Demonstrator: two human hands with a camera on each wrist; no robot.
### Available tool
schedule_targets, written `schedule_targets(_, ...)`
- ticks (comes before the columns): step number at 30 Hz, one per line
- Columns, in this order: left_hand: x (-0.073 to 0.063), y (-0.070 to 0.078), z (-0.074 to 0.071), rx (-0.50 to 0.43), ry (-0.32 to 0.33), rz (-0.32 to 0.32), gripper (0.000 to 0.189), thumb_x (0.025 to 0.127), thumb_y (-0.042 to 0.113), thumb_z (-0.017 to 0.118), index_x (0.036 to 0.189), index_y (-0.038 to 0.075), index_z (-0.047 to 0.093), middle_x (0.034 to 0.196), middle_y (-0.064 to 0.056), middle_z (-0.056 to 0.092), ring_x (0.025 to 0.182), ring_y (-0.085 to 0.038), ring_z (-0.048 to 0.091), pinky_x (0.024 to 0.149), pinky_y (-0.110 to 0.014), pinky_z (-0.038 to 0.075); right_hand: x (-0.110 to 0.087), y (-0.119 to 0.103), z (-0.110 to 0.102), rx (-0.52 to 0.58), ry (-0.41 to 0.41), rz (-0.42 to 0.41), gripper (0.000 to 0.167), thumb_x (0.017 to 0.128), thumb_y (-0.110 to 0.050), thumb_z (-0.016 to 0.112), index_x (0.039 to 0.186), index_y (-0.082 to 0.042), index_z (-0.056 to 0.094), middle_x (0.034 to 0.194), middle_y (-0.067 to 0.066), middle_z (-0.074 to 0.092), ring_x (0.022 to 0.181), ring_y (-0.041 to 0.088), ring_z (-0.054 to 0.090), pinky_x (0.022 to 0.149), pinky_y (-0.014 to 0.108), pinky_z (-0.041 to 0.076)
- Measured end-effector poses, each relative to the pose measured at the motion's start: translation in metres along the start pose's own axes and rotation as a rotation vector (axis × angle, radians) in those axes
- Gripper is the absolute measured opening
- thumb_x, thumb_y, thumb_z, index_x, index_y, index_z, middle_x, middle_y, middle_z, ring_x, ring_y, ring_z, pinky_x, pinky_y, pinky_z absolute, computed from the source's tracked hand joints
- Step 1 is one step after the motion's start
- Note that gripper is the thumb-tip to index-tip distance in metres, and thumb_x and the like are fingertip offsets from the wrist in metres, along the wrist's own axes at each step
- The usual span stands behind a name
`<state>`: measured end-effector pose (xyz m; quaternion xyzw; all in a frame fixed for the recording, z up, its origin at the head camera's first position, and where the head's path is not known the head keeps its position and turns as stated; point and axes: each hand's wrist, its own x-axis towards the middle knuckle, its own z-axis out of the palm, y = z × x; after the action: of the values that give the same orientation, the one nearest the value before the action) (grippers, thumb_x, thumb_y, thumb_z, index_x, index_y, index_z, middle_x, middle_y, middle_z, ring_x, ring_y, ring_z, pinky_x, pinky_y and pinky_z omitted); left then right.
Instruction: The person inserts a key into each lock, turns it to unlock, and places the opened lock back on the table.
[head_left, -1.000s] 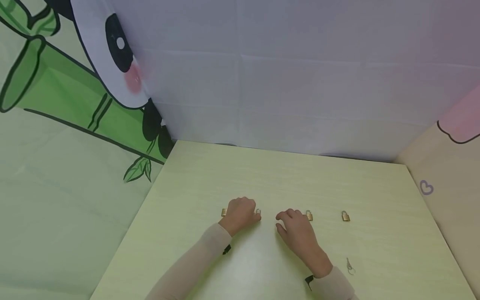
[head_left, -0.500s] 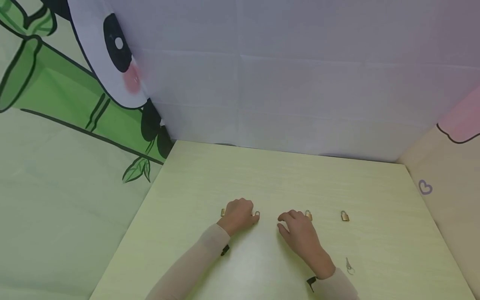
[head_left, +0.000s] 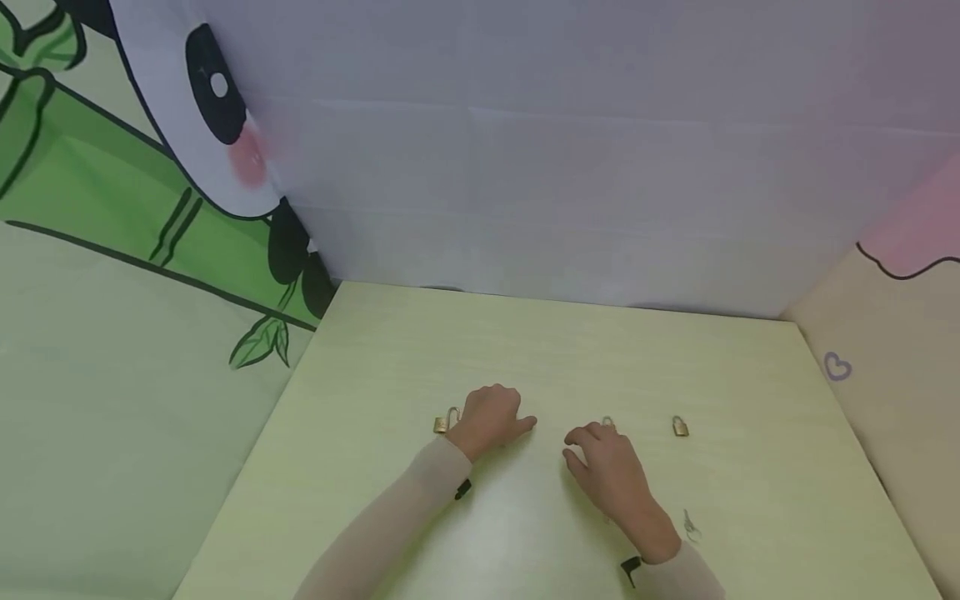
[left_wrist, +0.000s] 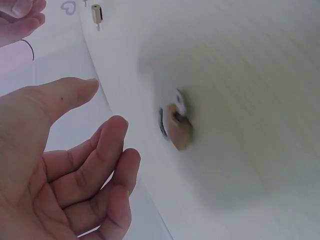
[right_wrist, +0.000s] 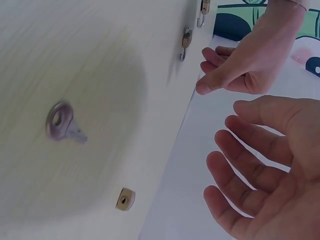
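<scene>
My left hand (head_left: 491, 421) hovers above the table with thumb apart and fingers loosely bent, holding nothing. In the left wrist view a blurred brass padlock (left_wrist: 179, 131) lies under it, a key (left_wrist: 180, 101) seemingly in it; the head view hides this padlock. Just left of that hand sits another brass padlock (head_left: 440, 425), its shackle swung out. My right hand (head_left: 611, 471), fingers relaxed and apart, holds nothing. It partly covers a padlock whose shackle (head_left: 608, 421) shows beyond the fingers. A closed padlock (head_left: 680, 427) stands farther right. Nearer the front lies a key on a ring (head_left: 690, 527).
The padlocks form a loose row across the middle of the pale wooden table (head_left: 570, 350). A plain backdrop (head_left: 600, 192) rises behind its far edge. A printed cloth (head_left: 135, 375) borders the left side and a beige wall (head_left: 900, 400) the right.
My left hand has shifted right and spread its thumb; the left padlock's shackle now shows, while the shackle formerly at its thumb is hidden. The right hand stays nearly still; the head view has turned slightly.
</scene>
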<state>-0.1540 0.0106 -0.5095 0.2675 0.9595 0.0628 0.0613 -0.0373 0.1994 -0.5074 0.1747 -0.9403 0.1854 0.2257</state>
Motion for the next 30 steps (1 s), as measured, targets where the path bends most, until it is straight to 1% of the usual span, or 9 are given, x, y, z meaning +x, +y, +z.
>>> schedule_targets(3, 0.005, 0.009, -0.002, 0.021, 0.007, 0.016, 0.055, 0.091, 0.053, 0.065, 0.057, 0.017, 0.043, 0.049, 0.008, 0.025, 0.044, -0.008, 0.026, 0.04, -0.025, 0.026, -0.004, 0.003, -0.004, -0.003, -0.007, 0.024, 0.021, 0.073, -0.003, 0.086, 0.088, -0.007, 0.071, 0.082, 0.004, 0.065, 0.068, 0.021, 0.059, 0.059, 0.035, 0.048)
schedule_targets(6, 0.009, 0.017, -0.002, 0.024, 0.014, 0.031, 0.055, 0.092, 0.053, 0.065, 0.057, 0.017, 0.042, 0.049, 0.008, 0.024, 0.044, -0.007, 0.024, 0.04, -0.025, 0.025, -0.01, 0.004, -0.01, 0.0, -0.039, 0.071, 0.019, 0.074, -0.004, 0.085, 0.087, -0.007, 0.071, 0.081, 0.004, 0.064, 0.067, 0.021, 0.058, 0.058, 0.035, 0.046)
schedule_targets(8, 0.013, 0.022, -0.002, 0.021, 0.012, 0.041, 0.056, 0.092, 0.053, 0.064, 0.057, 0.017, 0.041, 0.049, 0.007, 0.023, 0.043, -0.007, 0.024, 0.04, -0.025, 0.024, -0.013, 0.004, -0.014, -0.004, -0.07, 0.113, 0.018, 0.076, -0.005, 0.084, 0.087, -0.008, 0.071, 0.081, 0.004, 0.064, 0.069, 0.022, 0.058, 0.059, 0.036, 0.046)
schedule_targets(12, 0.023, 0.034, 0.001, 0.009, -0.002, 0.057, 0.056, 0.092, 0.055, 0.063, 0.058, 0.017, 0.04, 0.049, 0.007, 0.023, 0.043, -0.008, 0.023, 0.04, -0.025, 0.023, -0.019, 0.006, -0.018, -0.008, -0.098, 0.154, 0.017, 0.078, -0.006, 0.084, 0.088, -0.009, 0.071, 0.083, 0.003, 0.065, 0.072, 0.023, 0.06, 0.062, 0.039, 0.047)
schedule_targets(16, 0.034, 0.05, 0.004, -0.001, -0.025, 0.066, 0.055, 0.093, 0.056, 0.062, 0.059, 0.017, 0.043, 0.05, 0.006, 0.026, 0.044, -0.008, 0.026, 0.04, -0.025, 0.024, -0.024, 0.009, -0.021, -0.013, -0.1, 0.156, 0.017, 0.077, -0.006, 0.084, 0.088, -0.009, 0.071, 0.083, 0.003, 0.066, 0.071, 0.022, 0.06, 0.062, 0.039, 0.047)
schedule_targets(19, 0.041, 0.065, 0.006, -0.005, -0.038, 0.08, 0.053, 0.093, 0.056, 0.062, 0.061, 0.018, 0.045, 0.051, 0.006, 0.028, 0.044, -0.008, 0.027, 0.04, -0.025, 0.025, -0.027, 0.013, -0.023, -0.019, -0.077, 0.141, 0.018, 0.076, -0.004, 0.084, 0.087, -0.009, 0.07, 0.081, 0.003, 0.065, 0.069, 0.021, 0.059, 0.059, 0.038, 0.046)
schedule_targets(24, 0.05, 0.088, 0.008, 0.004, -0.043, 0.118, 0.051, 0.094, 0.055, 0.061, 0.062, 0.018, 0.047, 0.053, 0.006, 0.03, 0.045, -0.008, 0.027, 0.04, -0.025, 0.024, -0.032, 0.018, -0.023, -0.023, -0.043, 0.13, 0.019, 0.075, -0.004, 0.084, 0.086, -0.009, 0.07, 0.081, 0.002, 0.065, 0.068, 0.021, 0.058, 0.058, 0.037, 0.045)
schedule_targets(30, 0.061, 0.106, 0.017, 0.015, -0.038, 0.14, 0.049, 0.093, 0.054, 0.063, 0.064, 0.017, 0.051, 0.055, 0.006, 0.035, 0.047, -0.009, 0.032, 0.042, -0.025, 0.028, -0.04, 0.023, -0.021, -0.04, -0.025, 0.142, 0.019, 0.074, -0.005, 0.085, 0.086, -0.01, 0.071, 0.08, 0.002, 0.065, 0.069, 0.021, 0.058, 0.058, 0.036, 0.044)
